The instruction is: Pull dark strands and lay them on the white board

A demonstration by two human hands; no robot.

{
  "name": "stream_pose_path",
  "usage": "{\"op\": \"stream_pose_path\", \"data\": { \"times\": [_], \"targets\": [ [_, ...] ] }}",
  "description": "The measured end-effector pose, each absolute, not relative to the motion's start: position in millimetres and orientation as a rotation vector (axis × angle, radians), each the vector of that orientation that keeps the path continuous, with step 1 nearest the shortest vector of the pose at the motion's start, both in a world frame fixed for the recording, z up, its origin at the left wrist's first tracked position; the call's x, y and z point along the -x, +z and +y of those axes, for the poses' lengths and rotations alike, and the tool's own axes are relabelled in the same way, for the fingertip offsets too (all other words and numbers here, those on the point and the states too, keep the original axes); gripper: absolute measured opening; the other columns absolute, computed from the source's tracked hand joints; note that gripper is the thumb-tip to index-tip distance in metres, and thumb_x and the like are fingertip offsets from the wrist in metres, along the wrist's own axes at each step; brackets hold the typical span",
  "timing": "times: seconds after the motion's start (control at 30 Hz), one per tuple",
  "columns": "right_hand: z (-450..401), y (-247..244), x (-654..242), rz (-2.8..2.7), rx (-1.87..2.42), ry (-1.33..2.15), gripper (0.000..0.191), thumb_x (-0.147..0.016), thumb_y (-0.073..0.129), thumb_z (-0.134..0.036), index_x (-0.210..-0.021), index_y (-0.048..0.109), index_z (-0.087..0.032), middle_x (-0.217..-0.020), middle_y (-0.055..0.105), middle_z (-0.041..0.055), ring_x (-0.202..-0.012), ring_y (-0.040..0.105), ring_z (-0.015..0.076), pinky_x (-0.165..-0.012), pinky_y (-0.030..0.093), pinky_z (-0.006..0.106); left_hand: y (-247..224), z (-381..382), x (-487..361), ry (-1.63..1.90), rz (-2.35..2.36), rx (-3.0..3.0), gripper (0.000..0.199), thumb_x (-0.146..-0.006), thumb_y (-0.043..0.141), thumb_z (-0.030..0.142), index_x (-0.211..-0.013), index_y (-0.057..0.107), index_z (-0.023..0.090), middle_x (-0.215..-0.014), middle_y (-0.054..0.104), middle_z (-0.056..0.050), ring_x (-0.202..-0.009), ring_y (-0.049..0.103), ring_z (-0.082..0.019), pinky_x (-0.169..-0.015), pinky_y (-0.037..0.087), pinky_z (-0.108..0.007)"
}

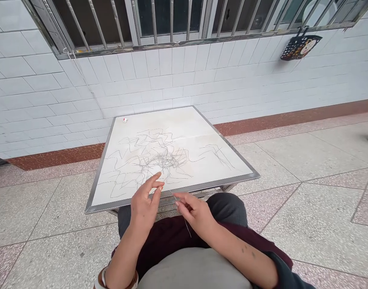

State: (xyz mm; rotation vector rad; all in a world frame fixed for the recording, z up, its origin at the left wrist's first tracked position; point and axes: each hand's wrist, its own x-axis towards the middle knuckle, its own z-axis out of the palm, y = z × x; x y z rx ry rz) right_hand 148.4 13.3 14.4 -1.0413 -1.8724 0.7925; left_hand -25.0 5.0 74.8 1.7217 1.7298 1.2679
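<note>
My right hand [194, 210] is closed, its thumb and forefinger pinching a thin wire [187, 228]. The lower part of this wire hangs over my lap, and a short end sticks out above the fingertips. Beside it, my left hand [145, 202] is raised at the table's near edge with its fingers apart; nothing can be made out between them. A tangled heap of thin, bent wires [165, 159] lies just beyond both hands on the white table [184, 120]. A few separate wires [218, 153] lie to the right of the heap.
A small white-and-red object [125, 120] sits at the table's far left corner. The table's far side meets a white tiled wall [160, 82] under a barred window. A dark patterned bag [301, 47] hangs at the upper right. My knees are under the near edge.
</note>
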Motion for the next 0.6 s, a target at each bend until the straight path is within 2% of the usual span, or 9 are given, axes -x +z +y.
{"op": "stream_pose_path", "data": {
  "times": [0.1, 0.2, 0.3, 0.4, 0.6],
  "targets": [
    [16.7, 19.3, -150.1, -1.660, 1.069, 0.968, 0.022, -0.090, 0.051, -0.028, -0.107, 0.061, -0.020, -0.066, 0.063, -0.0008, -0.054, 0.053, 0.0117, -0.053, 0.044, 0.023, 76.8, -0.5, 34.5, 1.724, 1.768, -1.666, 0.037, -0.083, 0.061, 0.026, -0.120, 0.059, 0.025, -0.110, 0.068, -0.006, -0.106, 0.060, -0.023, -0.095, 0.044, -0.040],
    [19.3, 23.5, -151.3, -1.512, 1.054, 1.079, 0.021, -0.090, 0.051, -0.032, -0.104, 0.061, -0.021, -0.064, 0.060, -0.0019, -0.051, 0.048, 0.0104, -0.051, 0.039, 0.022, 62.2, -8.1, 44.2, 2.035, 1.722, -1.238, 0.032, -0.083, 0.063, 0.028, -0.115, 0.062, 0.021, -0.105, 0.068, -0.007, -0.097, 0.063, -0.020, -0.086, 0.049, -0.034],
    [19.5, 24.6, -149.6, -1.458, 1.029, 1.144, 0.018, -0.089, 0.052, -0.034, -0.097, 0.061, -0.020, -0.064, 0.060, -0.0017, -0.052, 0.048, 0.0104, -0.051, 0.038, 0.022, 38.6, -15.5, 41.6, 1.751, 1.638, -0.966, 0.030, -0.080, 0.066, 0.035, -0.106, 0.067, 0.020, -0.091, 0.070, -0.005, -0.083, 0.064, -0.017, -0.070, 0.050, -0.026],
    [17.0, 23.9, -145.7, -1.505, 1.015, 1.163, 0.016, -0.088, 0.054, -0.033, -0.091, 0.061, -0.020, -0.067, 0.062, -0.0004, -0.058, 0.053, 0.0116, -0.054, 0.041, 0.022, 24.9, -19.4, 23.6, 1.400, 1.417, -0.959, 0.032, -0.076, 0.070, 0.036, -0.104, 0.070, 0.019, -0.091, 0.072, -0.006, -0.087, 0.063, -0.018, -0.071, 0.049, -0.025],
    [9.2, 21.7, -141.5, -1.777, 1.034, 0.943, 0.011, -0.089, 0.052, -0.026, -0.085, 0.061, -0.020, -0.068, 0.061, -0.0001, -0.060, 0.054, 0.0123, -0.058, 0.042, 0.023, 32.4, -9.7, -4.6, 1.458, 1.243, -0.877, 0.024, -0.073, 0.073, 0.032, -0.094, 0.072, 0.020, -0.091, 0.071, -0.004, -0.084, 0.061, -0.015, -0.072, 0.047, -0.024]
  ]
}}
